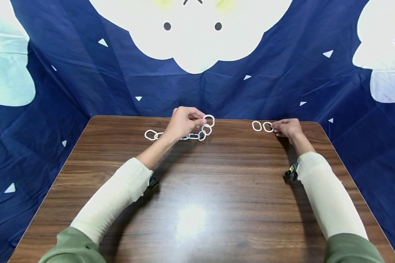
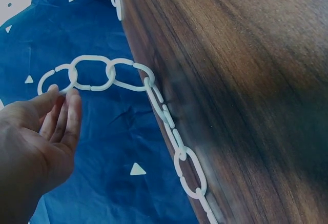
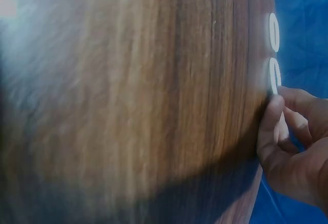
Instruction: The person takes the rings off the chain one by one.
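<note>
My left hand (image 1: 183, 123) pinches the end link of a white plastic chain (image 2: 91, 58) between thumb and fingers. Several links hang and curve from that grip in the left wrist view. The other links lie along the table's far edge, partly hidden behind my left wrist in the head view. Over at the right, my right hand (image 1: 288, 128) holds one end of a loose white oval link (image 3: 272, 75) between thumb and finger, at the table's edge. A second loose link (image 3: 271, 32) lies just left of it in the head view, apart from the chain.
The brown wooden table (image 1: 224, 171) stretches toward me, with a bright light reflection on it. Blue cloth (image 1: 112, 87) with white cloud shapes hangs behind the far edge and along both sides. A dark wrist device (image 1: 291, 172) sits under my right forearm.
</note>
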{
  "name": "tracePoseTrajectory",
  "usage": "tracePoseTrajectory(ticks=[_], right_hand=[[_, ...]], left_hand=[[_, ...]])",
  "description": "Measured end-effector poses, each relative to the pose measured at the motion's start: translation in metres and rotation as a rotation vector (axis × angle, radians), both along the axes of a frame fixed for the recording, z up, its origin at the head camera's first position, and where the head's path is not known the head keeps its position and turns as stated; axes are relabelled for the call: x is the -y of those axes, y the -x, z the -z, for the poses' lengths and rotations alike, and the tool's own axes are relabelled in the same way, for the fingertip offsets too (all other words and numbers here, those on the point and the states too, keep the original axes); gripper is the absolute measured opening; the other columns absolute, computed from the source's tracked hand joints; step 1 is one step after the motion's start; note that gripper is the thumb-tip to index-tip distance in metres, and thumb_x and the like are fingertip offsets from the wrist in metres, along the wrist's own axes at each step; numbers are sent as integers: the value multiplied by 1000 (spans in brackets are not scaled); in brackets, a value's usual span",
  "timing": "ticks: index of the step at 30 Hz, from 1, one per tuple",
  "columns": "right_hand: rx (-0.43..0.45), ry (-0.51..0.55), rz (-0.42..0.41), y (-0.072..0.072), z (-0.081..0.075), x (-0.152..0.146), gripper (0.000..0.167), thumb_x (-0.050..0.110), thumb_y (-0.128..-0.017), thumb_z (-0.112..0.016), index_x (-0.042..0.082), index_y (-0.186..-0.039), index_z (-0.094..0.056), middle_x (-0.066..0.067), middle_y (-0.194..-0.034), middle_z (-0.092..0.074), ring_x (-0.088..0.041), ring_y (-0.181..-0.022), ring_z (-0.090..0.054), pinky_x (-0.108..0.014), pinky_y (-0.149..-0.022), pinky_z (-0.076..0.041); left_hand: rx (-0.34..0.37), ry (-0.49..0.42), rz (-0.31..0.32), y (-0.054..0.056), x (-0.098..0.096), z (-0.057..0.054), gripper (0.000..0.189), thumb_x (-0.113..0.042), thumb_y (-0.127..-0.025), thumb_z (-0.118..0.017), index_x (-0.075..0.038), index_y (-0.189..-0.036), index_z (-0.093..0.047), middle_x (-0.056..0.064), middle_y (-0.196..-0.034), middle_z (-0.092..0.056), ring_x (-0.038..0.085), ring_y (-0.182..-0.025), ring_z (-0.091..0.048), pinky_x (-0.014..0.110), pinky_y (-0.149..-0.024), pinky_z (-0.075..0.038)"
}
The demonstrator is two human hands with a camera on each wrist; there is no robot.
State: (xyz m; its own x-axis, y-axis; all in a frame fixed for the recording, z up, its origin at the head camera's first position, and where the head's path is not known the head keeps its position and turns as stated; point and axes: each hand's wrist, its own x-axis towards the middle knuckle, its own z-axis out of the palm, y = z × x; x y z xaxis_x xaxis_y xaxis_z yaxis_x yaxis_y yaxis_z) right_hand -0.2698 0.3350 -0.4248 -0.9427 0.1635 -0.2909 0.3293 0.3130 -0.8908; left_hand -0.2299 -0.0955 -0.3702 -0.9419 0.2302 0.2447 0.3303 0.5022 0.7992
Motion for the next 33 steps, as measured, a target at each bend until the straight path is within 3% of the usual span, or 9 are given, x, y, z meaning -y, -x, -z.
tracePoseTrajectory(ticks=[8, 15, 21, 29, 33], right_hand=[[10, -93, 42, 9, 2, 6, 14, 3, -104, -72, 4, -105, -86, 20, -65, -70, 3, -64, -64, -15, -63, -60], [35, -107, 77, 11, 3, 8, 31, 6, -102, -76, 23, -79, -84, 20, -60, -69, 5, -60, -62, -13, -61, -58], [36, -125, 74, 10, 4, 8, 30, 11, -103, -79, 27, -77, -82, 21, -59, -69, 6, -58, -63, -12, -61, -57], [34, -120, 64, 8, 8, 3, 40, 12, -102, -80, 33, -69, -77, 23, -59, -69, 5, -60, -63, -12, -63, -54], [25, -123, 59, 7, 7, 3, 37, 13, -103, -79, 32, -71, -78, 23, -60, -69, 6, -61, -64, -12, -64, -55]], left_hand=[[-8, 7, 0, 0, -1, 2, 14, -14, -97, -91, -7, -108, -89, 9, -103, -89, 10, -86, -81, 17, -77, -59], [5, -24, 15, -1, -4, 3, 13, -11, -96, -91, -6, -108, -88, 11, -102, -89, 16, -85, -83, 19, -76, -63], [43, -65, 20, -1, -6, 4, 13, -8, -96, -90, -4, -108, -88, 13, -101, -88, 23, -84, -85, 24, -74, -67], [33, -77, 13, 0, -8, 5, 13, -8, -96, -91, -3, -108, -88, 13, -101, -88, 12, -81, -81, 21, -74, -66], [41, -95, 15, 0, -9, 3, 12, -8, -96, -90, -3, -107, -87, 14, -99, -88, 21, -82, -84, 19, -70, -63]])
